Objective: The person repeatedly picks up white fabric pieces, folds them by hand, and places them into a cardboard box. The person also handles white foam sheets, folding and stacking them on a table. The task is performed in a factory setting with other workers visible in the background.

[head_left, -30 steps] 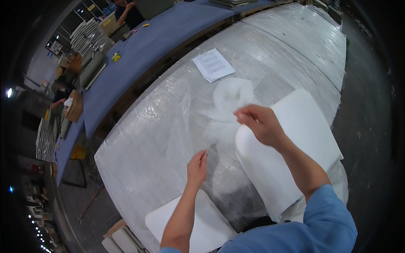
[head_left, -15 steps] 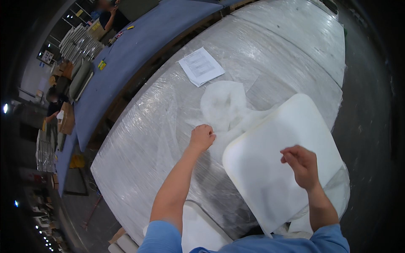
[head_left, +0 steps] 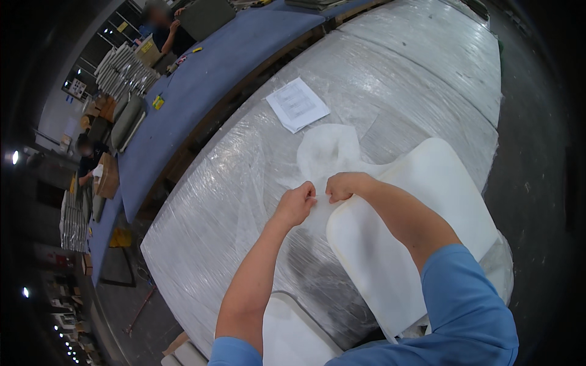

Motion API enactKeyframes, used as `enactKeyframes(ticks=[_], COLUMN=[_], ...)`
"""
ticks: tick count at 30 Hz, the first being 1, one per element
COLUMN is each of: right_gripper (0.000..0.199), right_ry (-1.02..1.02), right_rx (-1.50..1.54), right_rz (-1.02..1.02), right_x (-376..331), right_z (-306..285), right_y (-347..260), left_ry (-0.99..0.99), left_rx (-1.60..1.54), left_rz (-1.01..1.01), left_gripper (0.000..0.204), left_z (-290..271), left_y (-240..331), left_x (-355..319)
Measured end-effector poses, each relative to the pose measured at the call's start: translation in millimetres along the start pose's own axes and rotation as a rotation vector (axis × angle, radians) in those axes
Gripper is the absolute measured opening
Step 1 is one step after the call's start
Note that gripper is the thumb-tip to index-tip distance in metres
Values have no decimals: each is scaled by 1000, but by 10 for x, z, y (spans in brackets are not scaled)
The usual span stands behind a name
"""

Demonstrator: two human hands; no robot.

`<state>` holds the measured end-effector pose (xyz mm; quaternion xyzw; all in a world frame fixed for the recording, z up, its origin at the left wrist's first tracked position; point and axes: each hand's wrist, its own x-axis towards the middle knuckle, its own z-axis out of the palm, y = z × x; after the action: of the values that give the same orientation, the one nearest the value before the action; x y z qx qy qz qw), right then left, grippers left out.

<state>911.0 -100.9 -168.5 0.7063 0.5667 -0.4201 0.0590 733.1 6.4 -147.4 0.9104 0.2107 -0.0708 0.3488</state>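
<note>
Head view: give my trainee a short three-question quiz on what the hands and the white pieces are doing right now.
1. True or false: both hands grip the thin white sheet close together, near the corner of the white foam panel.
2. What lies beyond the thin white sheet on the wrapped table? A) a printed paper B) a red box C) a coil of hose
3. What covers the table top?

Key
1. True: left hand and right hand are closed fists, nearly touching.
2. A, the printed paper.
3. Clear plastic film.
</note>
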Motion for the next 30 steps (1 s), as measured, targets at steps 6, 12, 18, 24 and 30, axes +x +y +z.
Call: enactKeyframes(ticks=[6,12,18,24,30], right_gripper=[30,30,31,40,57], right_ry=[63,93,122,50,209], right_rx=[129,62,-127,-8,236], right_rz=[-61,-102,15,-46,-184], right_x=[17,16,161,197,46], right_z=[114,92,262,202,33], right_y=[93,11,301,92,-312], left_ry=[-250,-380,-198,-1,107], left_rx=[204,149,-48,-458,-886], left_rz=[-83,-154,-78,-372,-418], left_gripper=[47,41,29,30,32], left_z=[116,374,258,-203,-135], left_y=[77,-88,-345,-922,-907], left_x=[206,390,66,-752,-1229])
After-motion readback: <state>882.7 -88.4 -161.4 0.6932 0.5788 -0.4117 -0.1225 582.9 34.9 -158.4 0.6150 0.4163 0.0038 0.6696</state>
